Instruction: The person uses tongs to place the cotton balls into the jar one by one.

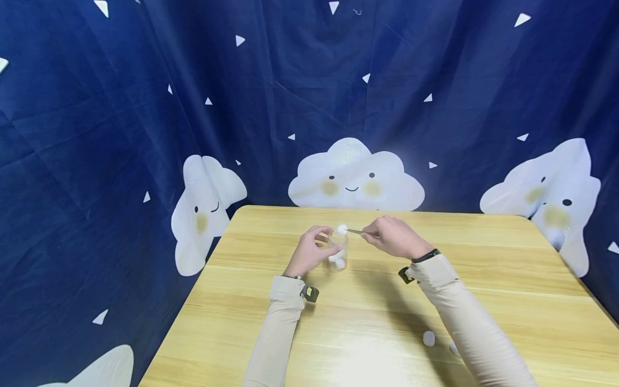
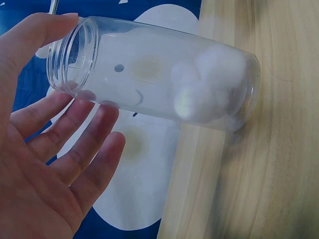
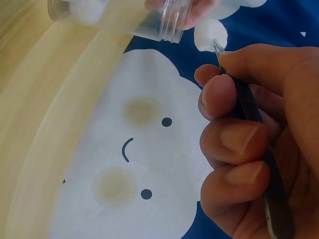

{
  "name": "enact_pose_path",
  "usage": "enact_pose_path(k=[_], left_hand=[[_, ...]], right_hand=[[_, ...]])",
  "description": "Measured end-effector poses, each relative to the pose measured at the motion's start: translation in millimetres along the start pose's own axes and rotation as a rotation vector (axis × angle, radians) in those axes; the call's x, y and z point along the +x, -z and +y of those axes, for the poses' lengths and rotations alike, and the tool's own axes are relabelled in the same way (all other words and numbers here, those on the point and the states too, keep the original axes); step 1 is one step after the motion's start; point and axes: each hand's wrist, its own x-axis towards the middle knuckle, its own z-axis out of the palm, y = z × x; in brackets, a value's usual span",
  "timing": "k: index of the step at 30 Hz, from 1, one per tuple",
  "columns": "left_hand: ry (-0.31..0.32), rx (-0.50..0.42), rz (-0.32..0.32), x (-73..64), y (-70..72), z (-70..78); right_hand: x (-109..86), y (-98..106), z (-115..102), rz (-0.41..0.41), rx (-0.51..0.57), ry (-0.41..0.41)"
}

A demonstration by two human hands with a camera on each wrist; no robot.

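A clear, open-mouthed jar [image 2: 144, 69] stands on the wooden table with several white cotton balls [image 2: 212, 82] at its bottom. My left hand [image 1: 311, 250] grips it near the threaded rim, thumb on one side and fingertips on the other. My right hand [image 1: 396, 237] holds metal tweezers [image 3: 249, 104] between thumb and curled fingers. At the tweezers' tips is another cotton ball [image 3: 209, 35], just above the jar's mouth in the head view.
Lower right on the table [image 1: 232, 333] lies a loose cotton ball [image 1: 429, 338]. Beside it, a second white ball [image 1: 454, 349] is partly hidden by my right sleeve. A blue curtain [image 1: 309, 97] with white clouds hangs behind the table.
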Motion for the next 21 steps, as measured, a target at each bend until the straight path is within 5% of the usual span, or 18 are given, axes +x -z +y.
enact_pose_path(k=[21], left_hand=[[0.004, -0.004, 0.007, -0.1, 0.5, 0.7]], right_hand=[[2.4, -8.9, 0.1, -0.038, 0.023, -0.011]])
